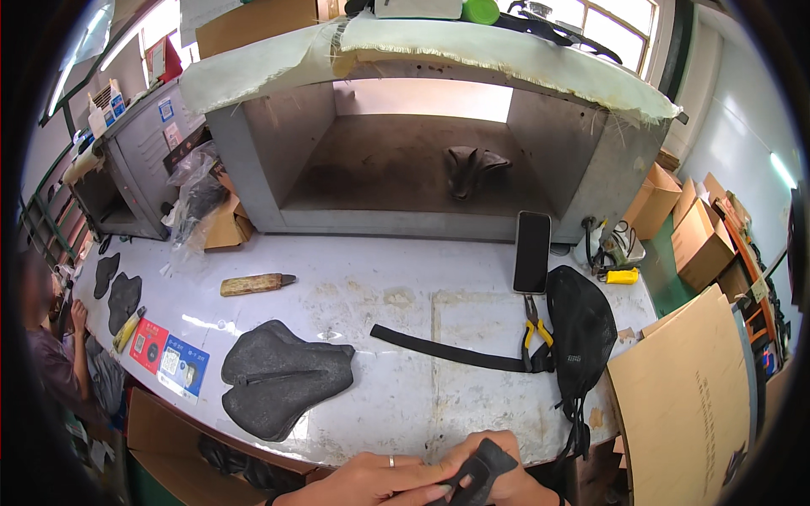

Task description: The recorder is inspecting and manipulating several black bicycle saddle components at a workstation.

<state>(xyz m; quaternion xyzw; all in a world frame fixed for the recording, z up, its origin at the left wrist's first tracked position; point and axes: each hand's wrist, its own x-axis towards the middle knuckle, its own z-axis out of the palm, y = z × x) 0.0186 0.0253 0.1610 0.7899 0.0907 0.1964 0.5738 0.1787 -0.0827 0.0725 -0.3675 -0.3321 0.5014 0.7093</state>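
Note:
At the near edge of the table, my left hand [375,479], with a ring on one finger, and my right hand [513,472] are both closed on a black saddle-shaped piece [483,474]. Its narrow end points up between my fingers, and a slot shows in its middle. The lower part is cut off by the frame edge. Ahead and to the left lies a larger black saddle pad [287,379] with a groove along its middle. A black strap [447,350] stretches toward yellow-handled pliers [536,329] and a black mesh bag [582,329] on the right.
A phone [531,253] lies beyond the pliers. Farther left is a wooden-handled tool [253,285]. The open metal box [396,223] at the back holds a dark moulded piece [474,169]. Cardboard [683,388] stands at the right; another person [59,363] sits at far left.

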